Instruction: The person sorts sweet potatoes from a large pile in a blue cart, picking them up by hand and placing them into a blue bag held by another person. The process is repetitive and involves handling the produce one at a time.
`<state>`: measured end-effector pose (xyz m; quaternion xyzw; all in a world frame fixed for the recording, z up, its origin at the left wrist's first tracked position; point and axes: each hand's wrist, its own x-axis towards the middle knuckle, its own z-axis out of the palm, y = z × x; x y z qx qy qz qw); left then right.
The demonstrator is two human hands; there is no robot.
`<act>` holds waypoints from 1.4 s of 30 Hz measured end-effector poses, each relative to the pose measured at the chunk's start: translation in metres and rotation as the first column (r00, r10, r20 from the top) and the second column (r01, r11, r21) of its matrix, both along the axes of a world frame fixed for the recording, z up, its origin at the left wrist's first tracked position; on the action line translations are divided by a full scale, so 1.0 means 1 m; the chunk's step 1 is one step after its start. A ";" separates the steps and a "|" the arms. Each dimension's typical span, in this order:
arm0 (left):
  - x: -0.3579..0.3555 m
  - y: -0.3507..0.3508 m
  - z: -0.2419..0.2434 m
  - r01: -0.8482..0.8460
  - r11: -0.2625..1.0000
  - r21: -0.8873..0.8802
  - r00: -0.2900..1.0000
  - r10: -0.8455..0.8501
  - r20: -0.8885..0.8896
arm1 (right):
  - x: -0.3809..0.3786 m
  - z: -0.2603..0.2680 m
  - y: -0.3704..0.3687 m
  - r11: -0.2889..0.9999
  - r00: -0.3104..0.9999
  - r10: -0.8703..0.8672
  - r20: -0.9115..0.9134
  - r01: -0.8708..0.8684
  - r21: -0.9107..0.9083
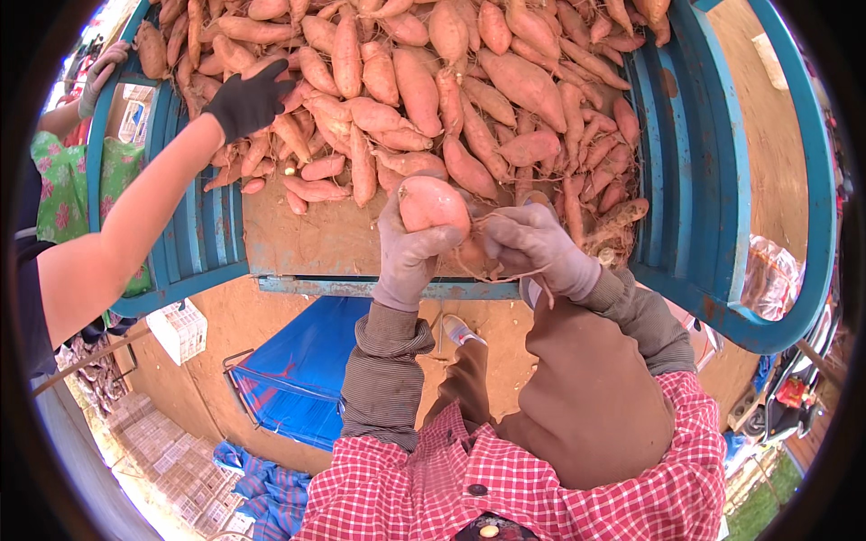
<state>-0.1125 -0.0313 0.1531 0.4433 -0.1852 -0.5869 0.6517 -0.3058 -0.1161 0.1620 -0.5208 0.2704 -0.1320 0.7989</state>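
A large round sweet potato (433,205) rests in my gloved left hand (411,260), thumb across its lower side. My right hand (538,247), in a matching grey-purple glove, is right beside it, fingers pinched on the thin roots (479,237) at the sweet potato's right end. A long root strand hangs below that hand. Both hands are above the front edge of the truck bed (304,233). Just beyond them lies a big heap of sweet potatoes (406,88), many with stringy roots.
Blue slatted metal sides (690,155) flank the bed. From the left, a co-worker's black-gloved hand (250,98) reaches onto the heap; another gloved hand (101,74) holds the rail. Below are a blue bag on a frame (298,372), a white crate (179,330) and stacked crates (172,453).
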 end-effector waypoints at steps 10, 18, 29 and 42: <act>0.013 0.070 -0.051 -0.092 0.922 0.376 0.930 0.215 -0.300 | -0.034 0.024 -0.045 0.629 0.947 -0.248 0.206 0.319 -0.709; -0.011 0.039 -0.054 -0.043 0.992 -0.118 0.744 -0.047 -0.667 | 0.033 -0.020 -0.012 0.268 0.977 0.181 0.110 0.059 -0.962; -0.047 0.043 -0.058 -0.131 0.989 -0.073 0.868 0.079 -0.490 | 0.043 -0.031 0.023 0.696 0.934 0.296 0.200 -0.067 -0.715; -0.006 0.035 -0.023 -0.313 0.947 0.069 0.945 0.317 -0.075 | 0.019 -0.023 0.019 0.971 0.950 0.237 -0.205 -0.238 0.020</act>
